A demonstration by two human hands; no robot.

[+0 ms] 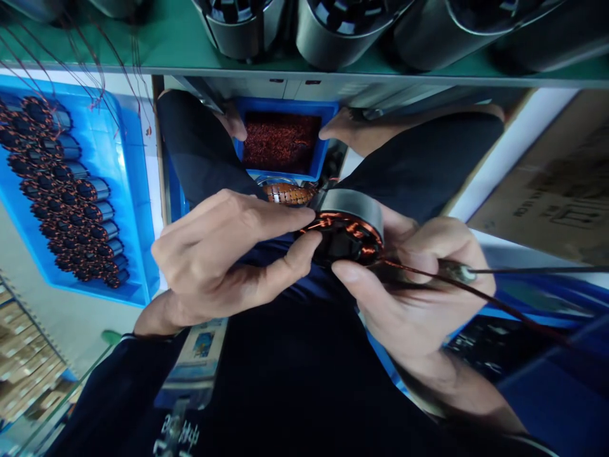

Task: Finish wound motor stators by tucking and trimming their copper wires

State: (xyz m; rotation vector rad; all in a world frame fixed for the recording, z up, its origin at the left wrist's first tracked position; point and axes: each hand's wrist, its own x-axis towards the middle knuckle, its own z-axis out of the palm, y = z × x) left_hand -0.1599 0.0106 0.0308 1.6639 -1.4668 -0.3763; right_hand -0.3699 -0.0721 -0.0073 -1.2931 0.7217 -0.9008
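A motor stator (352, 222) with a grey metal ring and orange copper windings is held in front of my lap. My right hand (419, 285) grips its right side, thumb at the lower rim and fingers behind. A bundle of dark reddish wires (476, 292) runs from the stator past this hand to the right. Against the same palm lies a slim tool (454, 270) with a pale end, partly covered by fingers. My left hand (238, 247) has its index finger and thumb closed on the stator's left edge; whether a wire is between them is hidden.
Several finished-looking stators (71, 190) fill a blue tray (137, 222) at the left. Metal cylinders (328, 38) line a green bench edge (166, 54) ahead. A blue bin (285, 105) of copper scraps sits between the feet. A cardboard box (547, 184) stands right.
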